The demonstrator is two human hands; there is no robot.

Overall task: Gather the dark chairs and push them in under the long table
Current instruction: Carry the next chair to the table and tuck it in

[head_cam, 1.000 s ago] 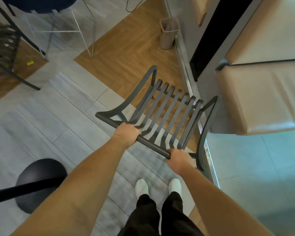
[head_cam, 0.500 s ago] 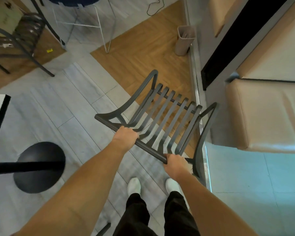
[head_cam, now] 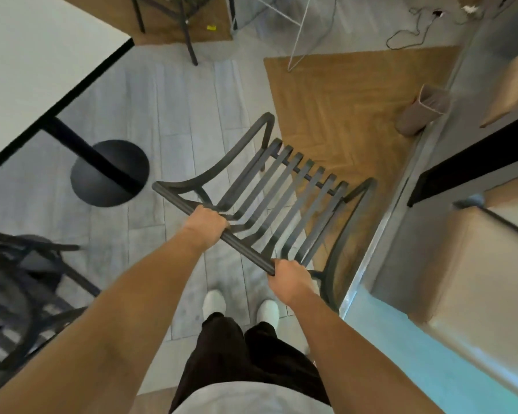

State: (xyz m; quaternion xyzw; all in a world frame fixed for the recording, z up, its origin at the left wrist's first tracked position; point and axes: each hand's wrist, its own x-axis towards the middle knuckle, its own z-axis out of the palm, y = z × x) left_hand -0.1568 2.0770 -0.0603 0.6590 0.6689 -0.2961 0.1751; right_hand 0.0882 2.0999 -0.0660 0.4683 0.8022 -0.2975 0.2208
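Note:
A dark slatted metal chair [head_cam: 293, 186] stands in front of me, its seat pointing away. My left hand [head_cam: 205, 224] grips the top rail of its backrest near the left end. My right hand [head_cam: 290, 279] grips the same rail at its right end. The long white table [head_cam: 27, 73] with a black edge fills the upper left, standing on a black post with a round base [head_cam: 109, 173]. A second dark chair [head_cam: 18, 297] sits blurred at the lower left, beside my left arm.
A beige padded bench [head_cam: 479, 279] and a grey wall line the right side, close to the chair's right armrest. A tan bin [head_cam: 422, 113] stands by the wall. Further chair legs [head_cam: 189, 34] and a white wire frame [head_cam: 299, 31] are at the top. A cable [head_cam: 413, 31] lies on the floor.
The view has swung left: the white table and its round base have come in at the upper left, and a second dark chair has appeared lower left. Both hands keep their grip on the rail.

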